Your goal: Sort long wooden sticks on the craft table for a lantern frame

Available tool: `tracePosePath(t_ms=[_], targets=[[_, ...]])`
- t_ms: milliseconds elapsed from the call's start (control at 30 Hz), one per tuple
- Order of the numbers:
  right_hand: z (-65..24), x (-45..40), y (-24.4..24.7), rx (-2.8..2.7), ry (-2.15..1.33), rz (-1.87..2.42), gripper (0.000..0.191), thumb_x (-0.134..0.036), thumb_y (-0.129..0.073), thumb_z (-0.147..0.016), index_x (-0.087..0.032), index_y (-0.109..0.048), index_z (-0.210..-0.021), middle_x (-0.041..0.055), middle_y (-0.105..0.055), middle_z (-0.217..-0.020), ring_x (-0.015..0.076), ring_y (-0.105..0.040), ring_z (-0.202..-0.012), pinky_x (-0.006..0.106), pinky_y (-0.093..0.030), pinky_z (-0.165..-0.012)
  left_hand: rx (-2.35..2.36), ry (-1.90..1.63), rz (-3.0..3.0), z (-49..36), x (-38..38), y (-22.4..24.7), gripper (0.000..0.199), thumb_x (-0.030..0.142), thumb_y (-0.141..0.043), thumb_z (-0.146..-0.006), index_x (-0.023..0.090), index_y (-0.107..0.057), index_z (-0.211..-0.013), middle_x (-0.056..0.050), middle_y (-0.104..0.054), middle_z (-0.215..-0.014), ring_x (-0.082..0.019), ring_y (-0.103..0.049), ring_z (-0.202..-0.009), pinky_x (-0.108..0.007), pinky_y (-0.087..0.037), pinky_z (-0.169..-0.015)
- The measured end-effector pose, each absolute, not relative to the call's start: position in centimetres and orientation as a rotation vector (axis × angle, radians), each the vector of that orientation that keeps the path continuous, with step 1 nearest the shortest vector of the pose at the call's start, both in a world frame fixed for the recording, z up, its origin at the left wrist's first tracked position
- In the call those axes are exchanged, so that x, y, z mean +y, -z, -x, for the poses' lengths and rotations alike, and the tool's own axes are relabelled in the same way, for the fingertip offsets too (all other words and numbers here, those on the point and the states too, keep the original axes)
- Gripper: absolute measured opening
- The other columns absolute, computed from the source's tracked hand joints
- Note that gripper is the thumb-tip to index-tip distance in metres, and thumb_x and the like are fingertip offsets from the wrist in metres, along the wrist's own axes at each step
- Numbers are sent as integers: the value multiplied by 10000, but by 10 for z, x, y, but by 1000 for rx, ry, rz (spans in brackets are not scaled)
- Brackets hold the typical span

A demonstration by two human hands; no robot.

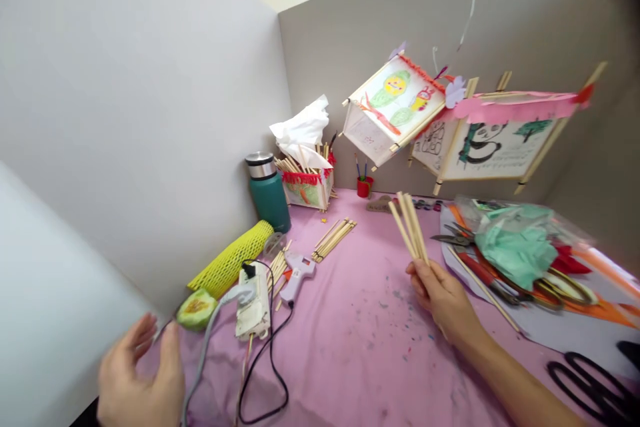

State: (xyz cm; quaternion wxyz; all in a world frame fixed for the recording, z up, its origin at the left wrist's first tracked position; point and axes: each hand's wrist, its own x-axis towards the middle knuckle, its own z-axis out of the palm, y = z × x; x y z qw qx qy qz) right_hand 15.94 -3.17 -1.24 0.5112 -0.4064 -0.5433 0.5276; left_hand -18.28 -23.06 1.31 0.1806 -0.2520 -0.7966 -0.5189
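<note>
My right hand (440, 293) is closed around a small bunch of wooden sticks (411, 223), held upright above the pink cloth (350, 347). At the lower left, my left hand (143, 373) is raised with thumb and fingers apart and nothing between them. The nearest thing to it is a cut green fruit (197, 310) in yellow foam netting (233, 257). Toward the middle lies another bundle of sticks (334, 240), close to a pale glue gun (299, 275). More sticks (276, 272) lie partly hidden behind the glue gun.
A white power strip (253, 303) with cables lies left of centre. Behind it stand a teal bottle (270, 197) and a decorated box (305, 191) of sticks and tissues. Paper lanterns (400, 103) hang at the back. Pliers (457, 235), bags and black-handled scissors (593, 387) lie right.
</note>
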Motion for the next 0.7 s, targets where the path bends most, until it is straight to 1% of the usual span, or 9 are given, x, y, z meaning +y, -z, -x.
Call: tracePosePath(t_ms=[67, 133, 200, 300, 367, 500, 567, 633, 700], targets=[[-155, -36, 8, -1203, -1155, 835, 281, -492, -513, -870, -212, -525, -887, -60, -370, -576, 77, -326, -471, 195, -254, -429, -2150, 1390, 785, 148, -220, -23, 460, 441, -555, -804, 148, -581, -1158, -144, -617, -1142, -326, -554, -1100, -498, -382, -1001], [-151, -39, 5, -1178, -1085, 730, 264, -474, -515, -873, -218, -516, -938, -33, -452, -657, 100, -428, -567, 215, -361, -517, -2112, 1485, 1106, 115, -204, -30, 353, 413, -552, -813, 179, -605, -1073, -104, -636, -1083, -284, -571, -1065, -446, -404, -986], [-148, -40, 5, -1296, -1114, 729, 286, -479, -526, -863, -202, -522, -933, 2, -529, -741, 125, -501, -662, 250, -424, -613, -2108, 1632, 1492, 86, -183, -35, 280, 388, -551, -823, 210, -608, -1030, -74, -642, -1066, -251, -582, -1040, -401, -435, -948], [-146, -40, 8, -1466, -1281, 766, 321, -491, -511, -866, -175, -532, -912, 25, -576, -766, 137, -543, -678, 266, -443, -629, -2125, 1741, 2014, 48, -149, -42, 261, 355, -559, -827, 226, -616, -1047, -66, -637, -1107, -230, -585, -1035, -379, -448, -922], [-146, -43, 9, -1457, -1401, 734, 328, -497, -489, -878, -175, -516, -938, 16, -578, -771, 127, -559, -643, 260, -454, -602, -2109, 1848, 2219, 26, -126, -50, 315, 331, -565, -827, 226, -599, -1122, -76, -619, -1165, -228, -578, -1054, -385, -437, -935], [-144, -52, 6, -1476, -1747, 596, 346, -511, -473, -887, -168, -480, -929, 0, -572, -716, 106, -563, -517, 234, -456, -496, -2005, 2421, 2342, -7, -86, -63, 448, 297, -639, -781, 219, -562, -1215, -96, -621, -1191, -235, -574, -1081, -354, -432, -931], [-142, -55, 7, -1481, -1884, 548, 353, -512, -496, -876, -160, -478, -895, 5, -582, -682, 111, -576, -506, 223, -453, -473, -1971, 2732, 2310, -15, -68, -65, 361, 295, -662, -759, 185, -624, -1102, -98, -679, -1059, -228, -617, -996, -325, -456, -878], [-141, -54, 8, -1418, -1975, 529, 363, -516, -531, -854, -156, -489, -874, 10, -591, -677, 115, -585, -502, 229, -465, -468, -2010, 2994, 2212, -18, -53, -65, 255, 304, -683, -734, 150, -656, -935, -89, -709, -898, -209, -655, -841, -315, -484, -802], [-141, -52, 9, -1312, -2030, 527, 376, -524, -551, -837, -153, -509, -883, 9, -598, -681, 114, -581, -482, 251, -486, -470, -2035, 3200, 2146, -19, -41, -63, 236, 312, -711, -702, 133, -649, -843, -80, -709, -826, -184, -657, -726, -310, -501, -739]])
